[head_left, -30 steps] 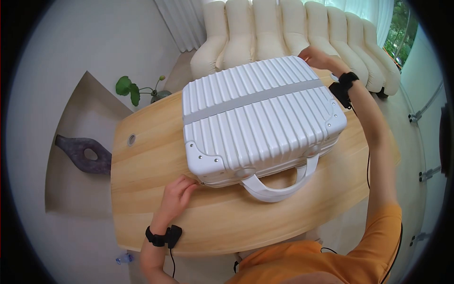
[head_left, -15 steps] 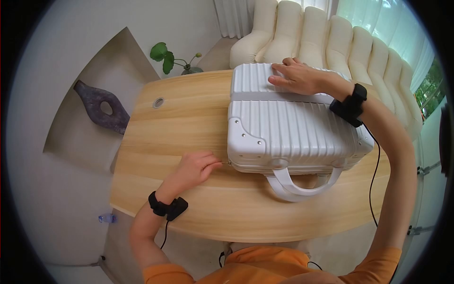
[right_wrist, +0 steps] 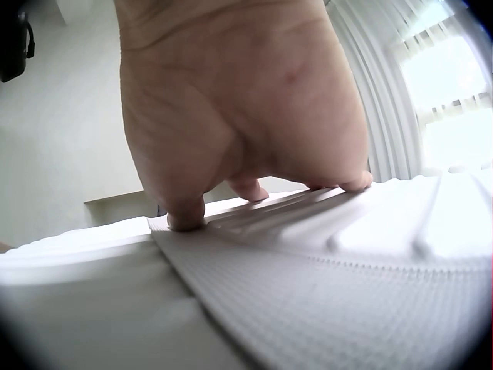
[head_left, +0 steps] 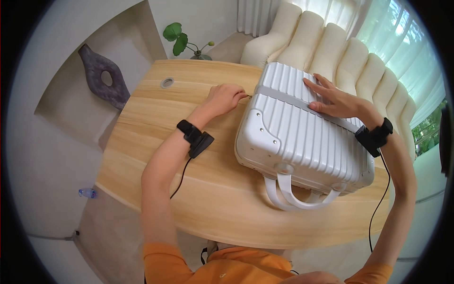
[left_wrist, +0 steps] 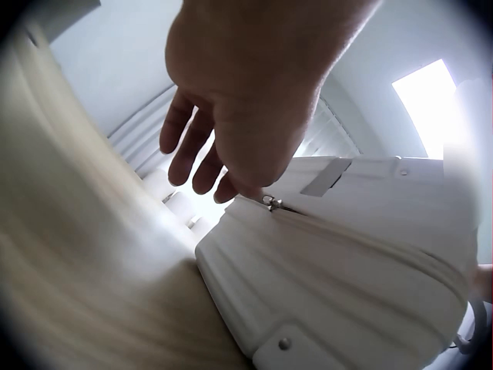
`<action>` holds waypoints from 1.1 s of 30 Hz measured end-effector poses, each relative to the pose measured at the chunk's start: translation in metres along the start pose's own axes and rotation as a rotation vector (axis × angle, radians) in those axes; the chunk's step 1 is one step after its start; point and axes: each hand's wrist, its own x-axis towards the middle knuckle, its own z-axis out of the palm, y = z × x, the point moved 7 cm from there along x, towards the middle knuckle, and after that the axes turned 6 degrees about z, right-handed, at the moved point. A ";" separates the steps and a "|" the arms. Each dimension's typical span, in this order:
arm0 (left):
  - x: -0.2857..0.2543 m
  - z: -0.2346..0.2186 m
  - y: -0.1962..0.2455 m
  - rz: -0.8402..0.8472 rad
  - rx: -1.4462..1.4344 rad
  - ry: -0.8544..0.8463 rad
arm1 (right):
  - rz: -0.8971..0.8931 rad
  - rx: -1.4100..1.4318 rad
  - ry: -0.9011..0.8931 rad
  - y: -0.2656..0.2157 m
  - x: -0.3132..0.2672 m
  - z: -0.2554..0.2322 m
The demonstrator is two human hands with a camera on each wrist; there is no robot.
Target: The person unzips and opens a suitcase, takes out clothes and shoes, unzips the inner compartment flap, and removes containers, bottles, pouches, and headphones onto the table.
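The left hand (head_left: 227, 98) has run up the case's (head_left: 302, 137) left side and now pinches the zip pull (left_wrist: 271, 203) near its far corner; a second ago it was at the near corner. The right hand (head_left: 333, 98) has come off the back edge and lies flat on the lid, fingers straight, gripping nothing. The case sits towards the table's (head_left: 156, 123) right end, handle (head_left: 293, 194) facing the person. The zip seems well along.

I am in a home living room; a cream sofa (head_left: 331, 52), curtains (head_left: 255, 14), a plant (head_left: 179, 40) surround my wooden table (head_left: 156, 142).
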 end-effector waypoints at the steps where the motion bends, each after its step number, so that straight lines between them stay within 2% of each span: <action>1: 0.004 0.003 -0.004 -0.002 -0.004 0.009 | -0.008 0.011 0.006 -0.002 -0.001 0.000; 3: 0.009 0.011 -0.009 0.055 -0.034 -0.049 | -0.009 0.019 0.019 -0.004 -0.002 -0.002; 7: 0.002 0.016 -0.026 0.020 -0.125 -0.159 | -0.042 0.089 0.011 -0.015 -0.005 -0.007; 9: -0.002 0.020 -0.025 -0.004 -0.524 -0.168 | -0.063 0.027 0.019 -0.018 -0.001 -0.009; 11: -0.009 0.028 -0.030 -0.052 -0.857 -0.078 | -0.098 0.044 0.003 -0.022 0.005 -0.011; 12: -0.013 0.029 -0.033 -0.078 -0.843 -0.069 | -0.100 0.060 -0.001 -0.025 0.005 -0.012; 14: -0.018 0.034 -0.034 -0.118 -1.202 -0.099 | -0.125 0.068 -0.011 -0.029 0.009 -0.015; 15: -0.021 0.034 -0.036 -0.134 -1.194 -0.084 | -0.126 0.074 -0.008 -0.031 0.011 -0.016; 17: -0.020 0.017 -0.036 0.036 -1.315 0.150 | -0.140 0.104 -0.019 -0.035 0.013 -0.015; 18: -0.018 0.017 -0.035 0.064 -1.373 0.130 | -0.145 0.098 -0.009 -0.036 0.014 -0.015; 21: -0.015 0.017 -0.031 0.022 -1.460 0.117 | -0.143 0.087 -0.008 -0.035 0.012 -0.014; 24: -0.018 0.018 -0.026 -0.038 -1.493 0.184 | -0.139 0.086 0.004 -0.027 0.015 -0.013; 28: -0.019 0.026 -0.024 -0.025 -1.554 0.228 | -0.139 0.154 -0.008 -0.026 0.018 -0.009; 30: -0.024 0.014 -0.024 -0.038 -1.379 0.233 | -0.100 0.176 -0.030 -0.022 0.019 -0.008; 31: -0.027 0.011 -0.025 -0.020 -1.405 0.223 | -0.093 0.202 -0.040 -0.021 0.020 -0.009; 33: -0.032 0.017 -0.031 -0.088 -1.221 0.124 | -0.061 0.204 -0.064 -0.019 0.019 -0.007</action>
